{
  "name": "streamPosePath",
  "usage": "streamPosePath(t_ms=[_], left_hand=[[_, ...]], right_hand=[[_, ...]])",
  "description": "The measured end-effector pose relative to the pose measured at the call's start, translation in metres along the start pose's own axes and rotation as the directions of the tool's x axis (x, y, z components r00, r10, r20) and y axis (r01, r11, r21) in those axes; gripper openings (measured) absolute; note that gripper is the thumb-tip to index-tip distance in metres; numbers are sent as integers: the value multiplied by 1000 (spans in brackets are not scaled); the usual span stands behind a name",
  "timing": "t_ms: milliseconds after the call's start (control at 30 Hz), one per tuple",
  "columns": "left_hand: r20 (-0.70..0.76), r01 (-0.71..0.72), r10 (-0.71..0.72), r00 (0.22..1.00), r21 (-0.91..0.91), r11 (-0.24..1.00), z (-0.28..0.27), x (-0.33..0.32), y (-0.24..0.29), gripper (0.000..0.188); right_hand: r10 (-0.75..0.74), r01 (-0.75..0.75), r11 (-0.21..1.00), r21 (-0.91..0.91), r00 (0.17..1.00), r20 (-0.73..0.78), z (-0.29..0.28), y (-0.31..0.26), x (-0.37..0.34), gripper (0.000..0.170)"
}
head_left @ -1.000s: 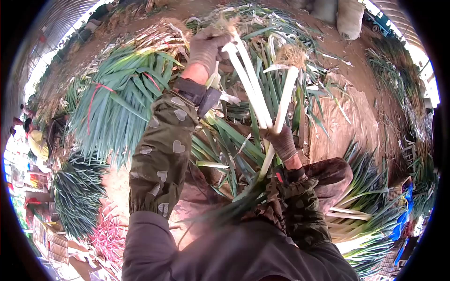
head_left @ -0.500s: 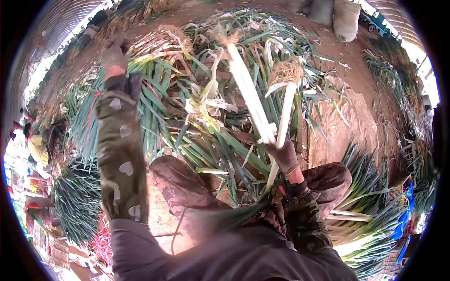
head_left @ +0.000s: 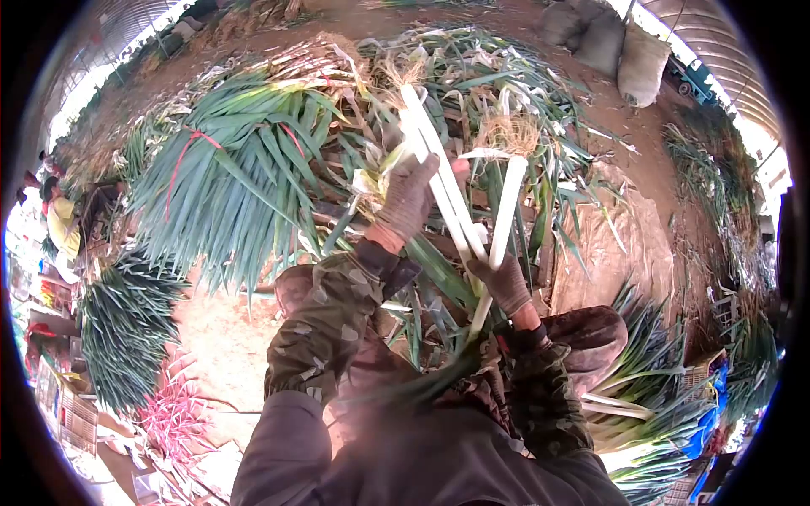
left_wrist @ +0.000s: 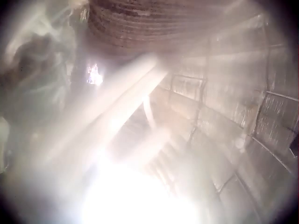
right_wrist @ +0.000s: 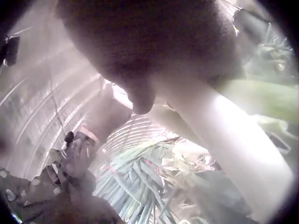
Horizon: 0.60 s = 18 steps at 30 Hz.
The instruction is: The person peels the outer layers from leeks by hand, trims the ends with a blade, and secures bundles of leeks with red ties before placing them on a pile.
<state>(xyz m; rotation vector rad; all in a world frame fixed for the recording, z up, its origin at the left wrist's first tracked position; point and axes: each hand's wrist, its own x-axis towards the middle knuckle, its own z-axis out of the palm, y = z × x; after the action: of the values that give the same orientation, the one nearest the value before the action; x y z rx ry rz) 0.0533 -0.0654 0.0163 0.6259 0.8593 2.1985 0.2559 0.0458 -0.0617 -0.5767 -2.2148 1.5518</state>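
My right hand (head_left: 504, 282), in a knitted glove, grips several green onions low on their long white shafts. Two of these white shafts (head_left: 447, 190) lean left side by side, while a third green onion (head_left: 508, 211) stands apart on the right with bushy roots. My gloved left hand (head_left: 409, 198) is around the left pair partway up, one fingertip showing beyond them. Green tops (head_left: 439, 375) trail toward my lap. In the left wrist view the paired shafts (left_wrist: 117, 105) run up to the glove through glare. A white shaft (right_wrist: 233, 135) fills the right wrist view's lower right.
A big tied bundle of green onions (head_left: 228, 177) lies ahead on the left. Leaf trimmings (head_left: 498, 76) are heaped in front. Cardboard (head_left: 620, 236) lies to the right, with more onions (head_left: 641, 396) beside my knee. Sacks (head_left: 641, 67) stand far off; another person (head_left: 63, 223) sits at left.
My left hand was up at the roots of the left pair, swung out empty to the far left, then came back to the shafts lower down. My right hand kept its grip.
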Motion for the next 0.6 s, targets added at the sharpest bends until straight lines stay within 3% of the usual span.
streamPosePath(t_ms=[33, 67, 167, 233, 300, 367, 400, 433, 467, 567, 600], left_hand=[[-22, -12, 12, 1000, -7, 1000, 1, 4, 6, 27], [-31, -7, 7, 999, 13, 1000, 1, 6, 18, 22], [20, 3, -5, 1000, 86, 996, -9, 13, 23, 20], [-5, -1, 2, 1000, 108, 994, 7, 10, 28, 20], [14, -32, 31, 999, 128, 991, 18, 9, 32, 20], [77, -128, 114, 991, 220, 967, 35, 10, 38, 26], [114, -154, 125, 986, 302, 941, 40, 12, 37, 28], [150, -182, 133, 980, 382, 906, 42, 14, 35, 32], [170, -145, 82, 982, 400, 905, 49, 10, 40, 46], [306, -279, 191, 933, 278, 919, 54, 4, 36, 48], [288, -260, 153, 945, 382, 887, 64, -3, 40, 60]], right_hand=[[-31, 32, 998, 58, 999, -16, -2, -4, 1, 41], [87, -83, 995, -62, 995, 49, -9, -13, 3, 41], [-64, 64, 998, -28, 998, -15, -13, -10, 21, 42], [-133, 133, 991, 15, 991, 2, -23, -51, 39, 41], [-125, 131, 985, -110, 990, 59, -22, -99, 49, 40], [-65, 94, 965, -247, 991, 121, -4, -124, 53, 38], [-15, 34, 986, -162, 993, 120, 8, -140, 45, 35], [-182, 200, 971, -130, 973, 141, 11, -104, 61, 35], [-156, 168, 981, -99, 981, 118, 11, -107, 59, 36], [-139, 146, 981, -124, 988, 66, 12, -113, 53, 44], [-138, 144, 978, -148, 989, 52, 14, -113, 50, 48]])
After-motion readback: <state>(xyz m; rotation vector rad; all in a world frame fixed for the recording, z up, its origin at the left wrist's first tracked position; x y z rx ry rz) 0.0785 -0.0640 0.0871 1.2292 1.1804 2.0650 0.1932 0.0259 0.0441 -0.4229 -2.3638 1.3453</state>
